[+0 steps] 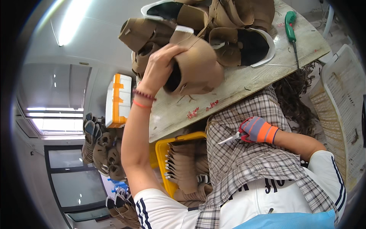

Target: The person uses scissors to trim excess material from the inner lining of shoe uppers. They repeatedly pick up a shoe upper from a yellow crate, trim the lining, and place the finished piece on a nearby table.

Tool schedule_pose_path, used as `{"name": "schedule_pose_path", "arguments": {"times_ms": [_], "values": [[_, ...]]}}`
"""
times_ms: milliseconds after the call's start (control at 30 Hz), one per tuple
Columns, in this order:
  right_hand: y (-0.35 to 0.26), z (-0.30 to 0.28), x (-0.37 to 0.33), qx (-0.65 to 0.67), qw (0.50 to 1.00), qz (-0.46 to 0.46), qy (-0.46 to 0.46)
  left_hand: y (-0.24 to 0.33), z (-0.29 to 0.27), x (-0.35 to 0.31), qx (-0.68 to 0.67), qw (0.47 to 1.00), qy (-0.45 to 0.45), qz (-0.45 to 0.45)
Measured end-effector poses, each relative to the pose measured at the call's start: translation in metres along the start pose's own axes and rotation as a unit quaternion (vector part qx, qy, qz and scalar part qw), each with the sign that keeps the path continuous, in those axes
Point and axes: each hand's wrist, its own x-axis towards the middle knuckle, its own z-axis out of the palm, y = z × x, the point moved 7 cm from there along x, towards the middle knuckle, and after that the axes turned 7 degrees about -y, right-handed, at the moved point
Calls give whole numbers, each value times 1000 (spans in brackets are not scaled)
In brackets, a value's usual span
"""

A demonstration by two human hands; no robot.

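Observation:
Bare-skinned, with two red bracelets at the wrist, my left hand (pixel 162 63) is closed on the edge of a tan shoe upper (pixel 200 63). That upper is tilted over the table, its dark opening partly covered by my fingers. Around it, more brown uppers (pixel 225 47) with black linings and white edges are heaped at the far side. Lower on the right, my right hand (pixel 256 129) wears a grey and orange glove. Its fingers are wrapped round the red handles of a pair of scissors (pixel 230 138), with the blades pointing left above my plaid apron (pixel 248 162).
On the worn table (pixel 236 82) lie red scraps (pixel 193 113) and a green corded hand tool (pixel 291 26). A yellow crate (pixel 162 147) of stacked uppers stands below. At right is a white plastic basket (pixel 343 99) beside dark scraps (pixel 297 97). An orange-taped white box (pixel 118 101) stands left.

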Motion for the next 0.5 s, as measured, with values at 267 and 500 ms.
{"name": "schedule_pose_path", "arguments": {"times_ms": [267, 500], "values": [[-4, 10, 9, 43, 998, -37, 20, -60, 32, 5, -156, 980, -15, -122], [-11, 13, 13, 23, 999, -37, -12, -48, 38, 3, -61, 991, -70, -92]]}}
